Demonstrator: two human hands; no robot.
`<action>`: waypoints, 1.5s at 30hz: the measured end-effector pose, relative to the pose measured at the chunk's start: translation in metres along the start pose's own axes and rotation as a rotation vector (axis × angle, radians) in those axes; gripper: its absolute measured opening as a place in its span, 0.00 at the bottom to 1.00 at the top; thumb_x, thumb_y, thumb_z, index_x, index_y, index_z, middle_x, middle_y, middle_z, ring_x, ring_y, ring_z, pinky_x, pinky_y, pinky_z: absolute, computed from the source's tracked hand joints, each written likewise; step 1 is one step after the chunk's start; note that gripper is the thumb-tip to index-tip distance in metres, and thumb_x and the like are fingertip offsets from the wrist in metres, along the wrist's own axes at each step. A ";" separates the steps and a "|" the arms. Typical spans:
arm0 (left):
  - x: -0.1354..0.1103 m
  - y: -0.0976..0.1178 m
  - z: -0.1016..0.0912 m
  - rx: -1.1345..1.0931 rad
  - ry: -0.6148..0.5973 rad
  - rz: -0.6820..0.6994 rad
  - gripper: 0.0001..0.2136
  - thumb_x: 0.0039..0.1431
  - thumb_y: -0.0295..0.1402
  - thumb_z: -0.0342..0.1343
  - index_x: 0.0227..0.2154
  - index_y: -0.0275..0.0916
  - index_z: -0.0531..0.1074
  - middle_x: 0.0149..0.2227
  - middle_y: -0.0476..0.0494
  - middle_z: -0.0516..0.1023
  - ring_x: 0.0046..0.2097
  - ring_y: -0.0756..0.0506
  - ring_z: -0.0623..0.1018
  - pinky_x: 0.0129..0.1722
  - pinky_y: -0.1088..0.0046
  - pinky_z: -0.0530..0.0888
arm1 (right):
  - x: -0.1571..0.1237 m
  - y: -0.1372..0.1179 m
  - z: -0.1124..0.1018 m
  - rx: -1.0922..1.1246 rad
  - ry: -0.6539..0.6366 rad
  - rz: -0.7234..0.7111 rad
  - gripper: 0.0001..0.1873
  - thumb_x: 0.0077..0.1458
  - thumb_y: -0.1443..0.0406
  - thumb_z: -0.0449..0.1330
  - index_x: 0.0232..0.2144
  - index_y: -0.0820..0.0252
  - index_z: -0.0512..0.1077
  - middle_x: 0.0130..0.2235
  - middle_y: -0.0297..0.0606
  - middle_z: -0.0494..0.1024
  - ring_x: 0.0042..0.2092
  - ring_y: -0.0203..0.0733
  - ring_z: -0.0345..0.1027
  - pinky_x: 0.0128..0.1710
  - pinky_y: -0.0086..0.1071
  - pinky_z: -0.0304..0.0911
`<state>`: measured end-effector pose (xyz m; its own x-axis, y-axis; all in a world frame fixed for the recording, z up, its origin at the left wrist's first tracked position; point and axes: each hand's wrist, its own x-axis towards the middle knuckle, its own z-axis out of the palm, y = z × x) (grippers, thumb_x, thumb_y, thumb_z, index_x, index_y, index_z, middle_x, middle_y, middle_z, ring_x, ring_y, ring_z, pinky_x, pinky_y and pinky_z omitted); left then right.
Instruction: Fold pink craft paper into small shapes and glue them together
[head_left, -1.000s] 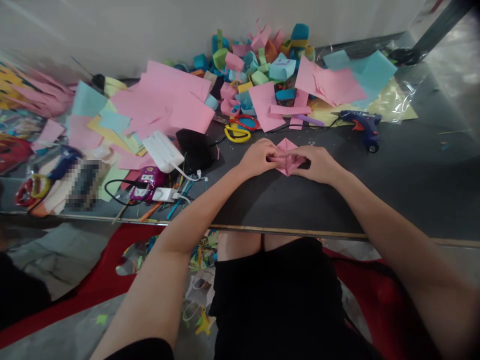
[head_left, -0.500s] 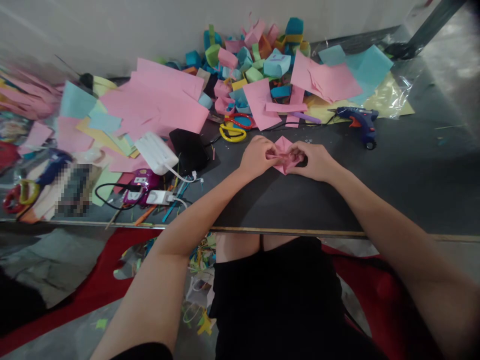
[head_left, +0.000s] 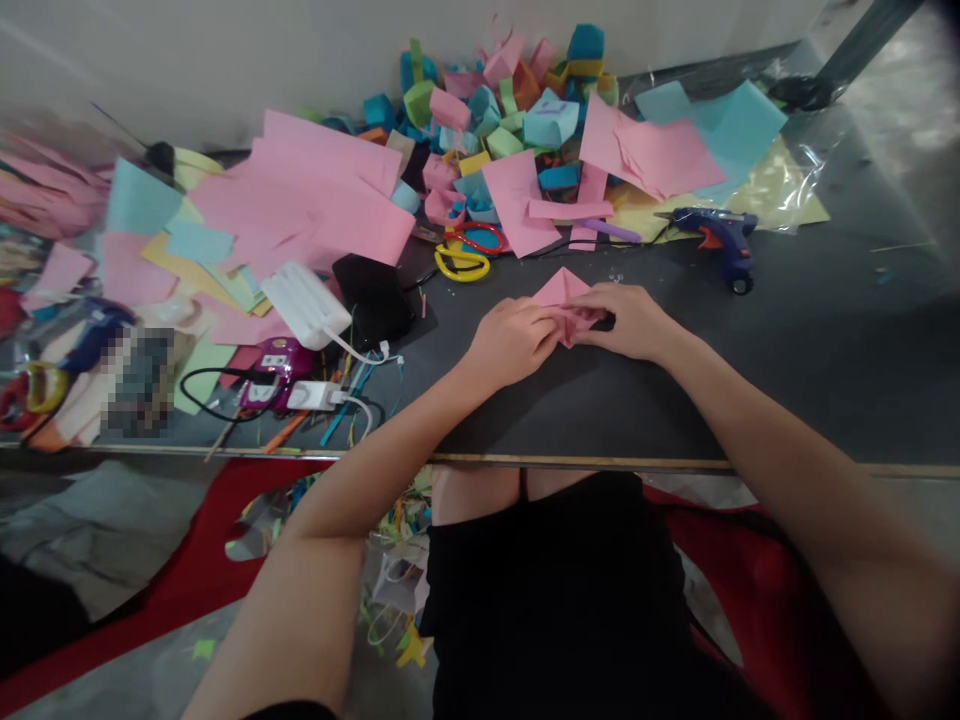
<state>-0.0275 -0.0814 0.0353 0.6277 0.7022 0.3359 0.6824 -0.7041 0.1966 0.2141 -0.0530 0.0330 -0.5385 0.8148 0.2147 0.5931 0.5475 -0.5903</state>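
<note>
Between my two hands, a folded piece of pink paper (head_left: 564,284) rests over the dark table, its pointed corner facing away from me. My left hand (head_left: 517,338) grips its left side, fingers bent over the folds. On the opposite side, my right hand (head_left: 626,318) pinches the paper between thumb and fingers. The fingers partly cover the inner creases. Just beyond my left hand lie scissors with yellow and red handles (head_left: 463,264). A blue glue gun (head_left: 724,240) lies to the right of the paper, farther back.
Small folded paper boxes (head_left: 502,142) are heaped along the wall. Pink sheets (head_left: 300,205) spread across the left. A white adapter (head_left: 306,305), a purple power strip (head_left: 279,368) and cables lie nearer. The table's front edge (head_left: 525,460) runs before my lap.
My left hand has shifted slightly down and left, and its fingers now fold over the paper's left side. My right hand stays nearly in place. The view has turned slightly.
</note>
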 end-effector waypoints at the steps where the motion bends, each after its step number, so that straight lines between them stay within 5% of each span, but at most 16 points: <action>1: -0.005 0.003 -0.001 -0.018 -0.024 0.016 0.17 0.75 0.35 0.47 0.46 0.37 0.82 0.49 0.36 0.85 0.52 0.39 0.82 0.53 0.58 0.77 | 0.000 0.001 0.000 -0.006 0.002 0.007 0.26 0.52 0.53 0.71 0.53 0.51 0.83 0.42 0.41 0.84 0.36 0.45 0.72 0.40 0.38 0.65; 4: -0.016 0.010 0.000 -0.024 -0.061 0.023 0.20 0.75 0.34 0.46 0.59 0.33 0.76 0.62 0.30 0.79 0.63 0.38 0.78 0.61 0.57 0.75 | 0.000 0.003 0.001 -0.009 0.015 0.026 0.30 0.50 0.51 0.72 0.54 0.53 0.81 0.40 0.41 0.83 0.36 0.46 0.72 0.40 0.39 0.64; 8: -0.020 0.015 0.002 -0.008 -0.093 -0.031 0.23 0.74 0.36 0.48 0.65 0.30 0.70 0.66 0.27 0.73 0.67 0.36 0.75 0.65 0.55 0.74 | 0.000 0.007 0.002 0.010 0.030 0.039 0.31 0.50 0.50 0.71 0.54 0.54 0.80 0.38 0.41 0.82 0.35 0.45 0.71 0.40 0.39 0.64; 19: -0.020 0.021 0.001 0.044 -0.080 -0.072 0.24 0.72 0.39 0.52 0.65 0.31 0.70 0.66 0.26 0.74 0.67 0.34 0.75 0.63 0.54 0.74 | 0.000 0.005 0.000 0.027 -0.009 0.015 0.29 0.51 0.54 0.70 0.55 0.55 0.81 0.40 0.41 0.82 0.36 0.45 0.70 0.40 0.39 0.63; 28: -0.022 0.016 0.002 0.021 -0.037 -0.011 0.20 0.71 0.36 0.53 0.60 0.32 0.75 0.65 0.27 0.75 0.67 0.34 0.75 0.63 0.52 0.75 | -0.002 -0.003 0.002 0.007 -0.015 -0.031 0.17 0.65 0.57 0.60 0.51 0.48 0.84 0.40 0.42 0.81 0.40 0.46 0.72 0.44 0.40 0.67; 34: -0.022 0.013 0.000 -0.010 -0.010 0.133 0.16 0.72 0.31 0.50 0.55 0.37 0.79 0.55 0.34 0.83 0.59 0.39 0.81 0.57 0.57 0.79 | -0.001 0.000 0.005 -0.017 -0.012 -0.032 0.19 0.65 0.54 0.62 0.53 0.50 0.84 0.40 0.43 0.81 0.40 0.47 0.73 0.44 0.40 0.67; 45: -0.024 0.008 0.003 0.031 0.033 0.202 0.17 0.73 0.31 0.49 0.55 0.35 0.79 0.54 0.37 0.84 0.59 0.41 0.82 0.55 0.61 0.81 | -0.002 0.002 0.006 -0.007 0.000 -0.041 0.24 0.67 0.47 0.59 0.53 0.51 0.84 0.39 0.42 0.80 0.39 0.44 0.71 0.43 0.38 0.65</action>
<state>-0.0361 -0.1036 0.0261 0.7408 0.5431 0.3953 0.5556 -0.8262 0.0938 0.2125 -0.0547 0.0263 -0.5623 0.7918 0.2384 0.5749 0.5816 -0.5755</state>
